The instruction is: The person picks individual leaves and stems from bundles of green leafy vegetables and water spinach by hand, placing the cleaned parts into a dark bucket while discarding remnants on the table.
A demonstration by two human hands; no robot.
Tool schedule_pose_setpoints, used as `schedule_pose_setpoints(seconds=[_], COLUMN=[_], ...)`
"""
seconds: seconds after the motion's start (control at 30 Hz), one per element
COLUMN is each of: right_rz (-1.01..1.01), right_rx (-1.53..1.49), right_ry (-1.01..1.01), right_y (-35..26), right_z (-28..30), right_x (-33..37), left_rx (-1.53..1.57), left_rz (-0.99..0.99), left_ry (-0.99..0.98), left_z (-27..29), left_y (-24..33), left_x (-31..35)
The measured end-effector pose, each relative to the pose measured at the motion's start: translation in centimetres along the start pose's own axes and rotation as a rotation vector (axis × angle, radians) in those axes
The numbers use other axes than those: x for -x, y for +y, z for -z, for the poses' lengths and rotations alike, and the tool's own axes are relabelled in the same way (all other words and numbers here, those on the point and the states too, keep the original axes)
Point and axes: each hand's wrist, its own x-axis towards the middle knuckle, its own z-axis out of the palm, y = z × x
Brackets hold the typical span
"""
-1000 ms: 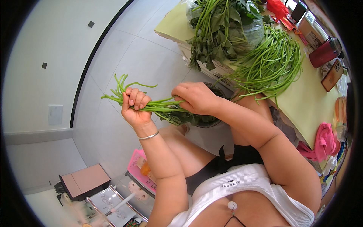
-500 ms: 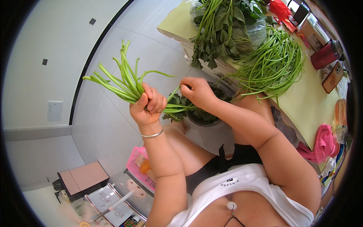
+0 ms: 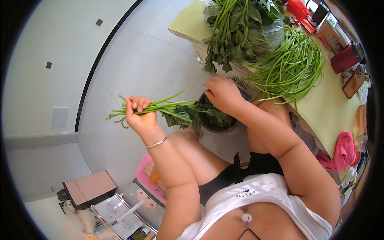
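Centre-left, the leafy bundle (image 3: 178,114) sits grasped in the left hand (image 3: 141,116) — a light, steady grip should suit plucking over the dark bucket (image 3: 222,130). The right hand (image 3: 225,94) curls near its rim; whether it pinches anything, I cannot tell. Pale floor (image 3: 152,60) spreads upper left; the yellow-covered table (image 3: 316,120), at right, bears a stem heap (image 3: 296,66) — and a red flask (image 3: 345,58).

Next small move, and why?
Probably bring the right hand back to the bunch's leafy end and pinch one stem: the left hand grips the stems, leaves hang beside the bin, and the right hand is off the bunch.
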Motion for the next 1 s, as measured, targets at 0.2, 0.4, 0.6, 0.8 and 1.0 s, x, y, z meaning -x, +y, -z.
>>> schedule_pose_setpoints(seconds=[0.2,0.4,0.6,0.8,1.0], right_rz=[0.141,-0.061,-0.595,-0.656,-0.346], right_rx=[-0.452,-0.435,-1.041,-1.148,-0.837], right_ry=[0.098,0.091,-0.274,-0.31,-0.17], right_y=[-3.9,-3.9,-1.7,0.1,-0.2], right_z=[0.6,-1.4,0.0,0.8,1.5], right_x=[-0.5,-1.0,-1.9,-2.5,-2.2], left_rx=[-0.144,-0.204,-0.279,-0.201,-0.594], left_rz=[-0.142,0.038,0.134,0.21,0.022], left_ry=[0.255,0.221,0.274,0.162,0.197], left_z=[-0.8,-1.7,-2.7,-0.8,-2.3], left_y=[-3.8,-6.8,-6.9,-6.3,-7.8], left_x=[0.0,0.7,0.9,0.1,0.8])
